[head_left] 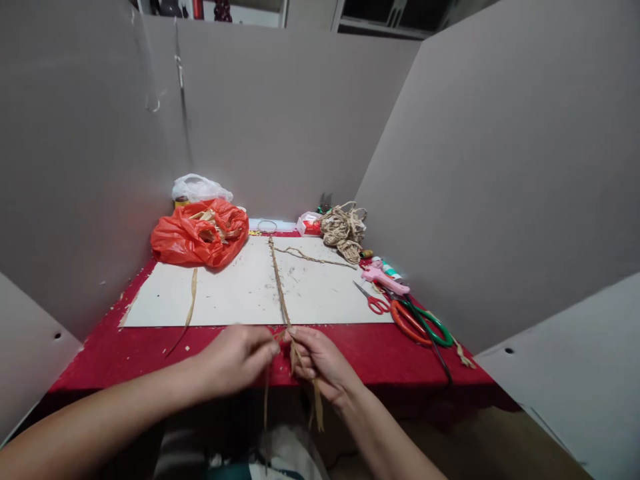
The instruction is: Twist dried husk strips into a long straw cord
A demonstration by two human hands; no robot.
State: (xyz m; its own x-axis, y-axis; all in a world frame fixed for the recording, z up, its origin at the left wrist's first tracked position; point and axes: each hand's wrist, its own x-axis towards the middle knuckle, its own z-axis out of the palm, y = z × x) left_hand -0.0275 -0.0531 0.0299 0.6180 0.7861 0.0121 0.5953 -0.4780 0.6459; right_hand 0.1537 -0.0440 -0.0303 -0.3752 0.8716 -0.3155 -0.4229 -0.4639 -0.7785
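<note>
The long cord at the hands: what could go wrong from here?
The long cord might loosen if the right hand's grip slips, since loose strands trail from its near end. Those strands hang past the table's front edge, so they could tangle or snag. The scissors' tips point towards the other cord's end and might catch it if bumped.

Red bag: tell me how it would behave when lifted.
The red bag would probably sag, as its plastic is crumpled. It's likely light for its size, since dry-looking strips show inside. They could spill through its open top.
</note>
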